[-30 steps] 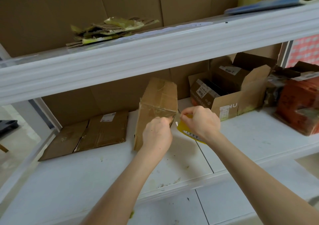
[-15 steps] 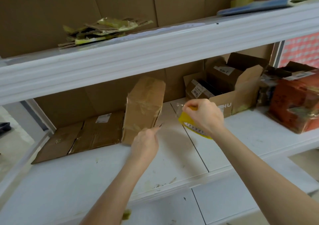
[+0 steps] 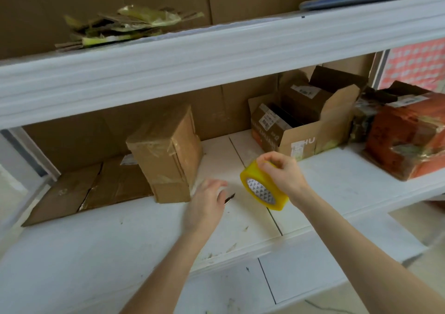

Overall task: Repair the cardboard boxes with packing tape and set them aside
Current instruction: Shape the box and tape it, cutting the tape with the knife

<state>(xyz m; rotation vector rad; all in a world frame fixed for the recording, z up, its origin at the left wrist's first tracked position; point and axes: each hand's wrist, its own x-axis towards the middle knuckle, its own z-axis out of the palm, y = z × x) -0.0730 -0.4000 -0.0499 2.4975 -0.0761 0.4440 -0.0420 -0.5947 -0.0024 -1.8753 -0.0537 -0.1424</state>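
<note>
The cardboard box is stood on end toward the back of the lower shelf, left of centre. Its faces are seen to be creased and covered with wrinkled clear tape, and its base is set against the right end of a flattened cardboard sheet lying on the shelf.

The left hand is held palm down just right of the box's base, apart from it, with the fingers loosely spread and blurred. A small dark blade is seen jutting from under the thumb side; whether the left grip is closed on it, or it merely lies on the shelf, cannot be told.

The yellow tape roll is held above the shelf by the right hand, tilted so that its patterned core is turned toward the camera. The right grip is clamped on the roll's upper rim, fingers curled over the top.

Bare white shelf is left between the hands and the front edge, and more to the right of the roll. Farther right, an open box holding smaller cartons is set at the back, and a red wrapped package is placed near the shelf's right end. Overhead room is limited by the upper shelf rail, on which cardboard scraps are piled.
</note>
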